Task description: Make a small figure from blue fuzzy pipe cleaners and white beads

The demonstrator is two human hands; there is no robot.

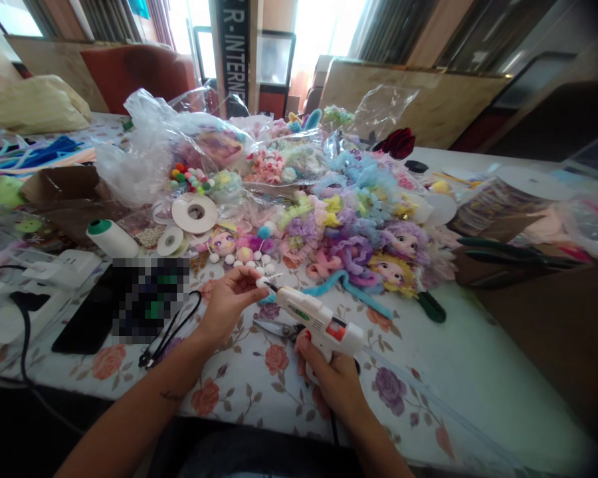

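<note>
My right hand (336, 385) is wrapped round the grip of a white hot glue gun (329, 320), its nozzle pointing left. A small white bead-like piece (262, 283) is pinched between the thumb and fingers of my left hand (232, 292). The dark nozzle tip is right at that piece; whether they touch I cannot tell. Beneath the glue gun lie scissors (278, 328), with their handles partly hidden by my right hand. Just beyond my left hand is a doll-face charm (224, 242) with strings of white beads (246, 254). A blue fuzzy stem (363, 300) lies behind the gun.
Doll heads (391, 271), pastel fuzzy flowers and plastic bags (144, 149) are heaped across the back. Left are a ribbon spool (195, 212), a thread cone (110, 239), a phone (87, 318) and a power strip (10, 318). Pliers (518, 253) rest on a cardboard box (543, 332) at right.
</note>
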